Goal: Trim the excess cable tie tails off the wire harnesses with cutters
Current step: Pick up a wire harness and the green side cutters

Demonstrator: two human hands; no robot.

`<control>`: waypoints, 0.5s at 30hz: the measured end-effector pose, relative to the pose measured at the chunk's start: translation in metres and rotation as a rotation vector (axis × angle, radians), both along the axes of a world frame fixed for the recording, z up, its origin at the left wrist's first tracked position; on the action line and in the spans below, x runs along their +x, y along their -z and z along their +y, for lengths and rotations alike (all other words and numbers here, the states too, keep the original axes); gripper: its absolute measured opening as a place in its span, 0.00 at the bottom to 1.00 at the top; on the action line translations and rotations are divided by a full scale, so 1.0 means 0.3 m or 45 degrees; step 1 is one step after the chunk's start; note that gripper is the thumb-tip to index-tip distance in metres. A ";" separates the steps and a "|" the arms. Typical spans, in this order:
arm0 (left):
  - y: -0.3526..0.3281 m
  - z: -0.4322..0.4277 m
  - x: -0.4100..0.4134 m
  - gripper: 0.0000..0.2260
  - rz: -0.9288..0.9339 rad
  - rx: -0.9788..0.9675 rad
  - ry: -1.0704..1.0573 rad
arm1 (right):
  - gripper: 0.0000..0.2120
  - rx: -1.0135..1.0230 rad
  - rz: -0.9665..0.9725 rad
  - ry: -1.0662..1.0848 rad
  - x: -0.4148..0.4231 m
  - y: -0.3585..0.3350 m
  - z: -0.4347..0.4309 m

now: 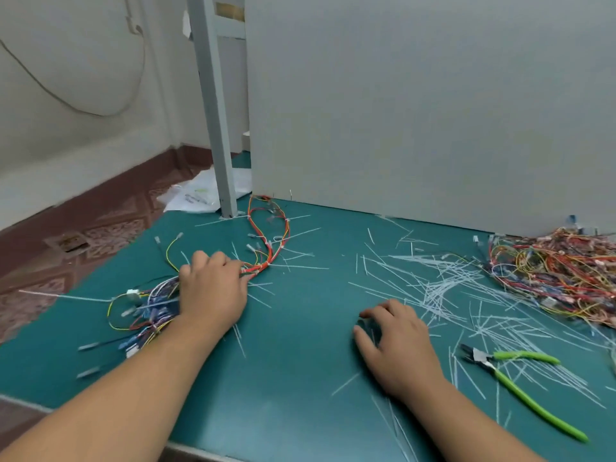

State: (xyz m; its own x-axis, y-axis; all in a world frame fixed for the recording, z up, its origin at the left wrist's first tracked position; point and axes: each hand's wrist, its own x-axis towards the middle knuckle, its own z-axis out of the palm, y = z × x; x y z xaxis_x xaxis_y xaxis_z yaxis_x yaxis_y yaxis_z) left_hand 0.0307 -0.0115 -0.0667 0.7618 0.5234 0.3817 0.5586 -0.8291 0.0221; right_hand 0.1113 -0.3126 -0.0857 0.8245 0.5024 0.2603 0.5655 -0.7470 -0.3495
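Note:
My left hand [213, 291] lies on a red-and-orange wire harness [270, 238] on the green table, fingers curled round its bundled end. The harness loops away toward the back panel with white tie tails sticking out. My right hand [396, 341] rests on the green mat with fingers loosely bent, holding nothing. The green-handled cutters [513, 378] lie on the table to the right of that hand, apart from it, jaws pointing left. Cut white tie tails [443, 288] are strewn over the mat.
A big heap of coloured harnesses [563, 275] fills the right back corner. A blue, yellow and white wire bundle [143, 315] lies under my left forearm. A grey panel [416, 105] walls the back; a metal post [216, 111] stands at the left corner. The table's left edge drops to a tiled floor.

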 end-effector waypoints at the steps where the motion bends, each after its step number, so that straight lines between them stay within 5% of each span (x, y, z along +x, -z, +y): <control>1: -0.005 0.005 0.000 0.11 -0.044 0.000 0.005 | 0.13 0.052 -0.039 -0.004 -0.003 0.001 -0.002; 5: -0.053 0.023 0.034 0.07 -0.034 0.033 0.003 | 0.08 0.306 -0.274 -0.036 -0.023 -0.039 -0.022; 8: -0.131 0.045 0.067 0.09 -0.035 0.019 0.011 | 0.05 0.268 -0.294 0.078 0.003 -0.136 -0.118; 12: -0.249 0.057 0.111 0.07 -0.247 -0.110 0.169 | 0.22 -0.568 0.156 0.400 0.050 -0.231 -0.337; 15: -0.311 0.038 0.137 0.06 -0.475 -0.337 0.247 | 0.25 -0.850 0.383 0.330 0.037 -0.258 -0.385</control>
